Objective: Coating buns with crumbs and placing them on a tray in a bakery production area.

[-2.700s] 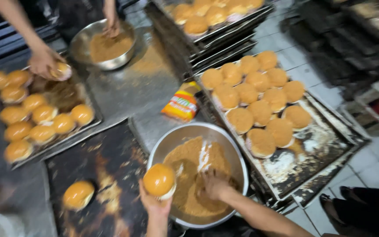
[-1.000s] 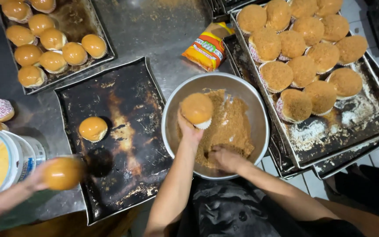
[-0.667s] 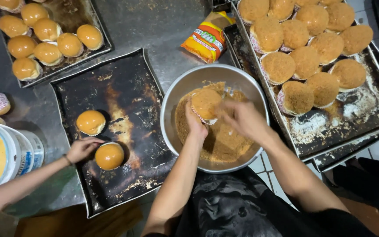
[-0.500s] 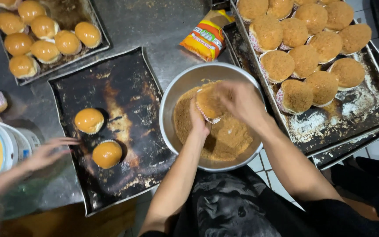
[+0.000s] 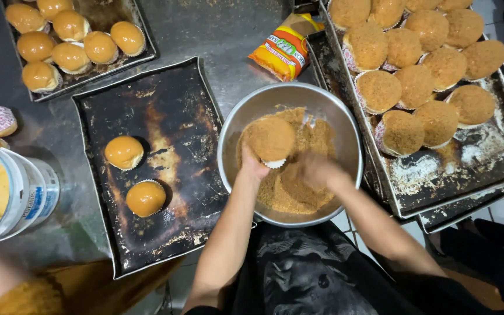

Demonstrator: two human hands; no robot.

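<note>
The left hand (image 5: 253, 166) is gripping a crumb-coated bun (image 5: 270, 139) from below, fingers closed around its paper base, holding it over the steel bowl (image 5: 345, 137) of brown crumbs at the near middle of the bench. The right hand (image 5: 321, 172) is blurring low inside the bowl against the crumbs; I cannot tell how open it is. Two glazed buns (image 5: 124, 152) are sitting on the dark tray (image 5: 176, 105) to the left.

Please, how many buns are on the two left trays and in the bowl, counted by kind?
Plain glazed buns: 10 (8 on the back tray, 2 on the middle tray)
Crumb-coated bun: 1, held by the left hand over the bowl
Total: 11
</note>
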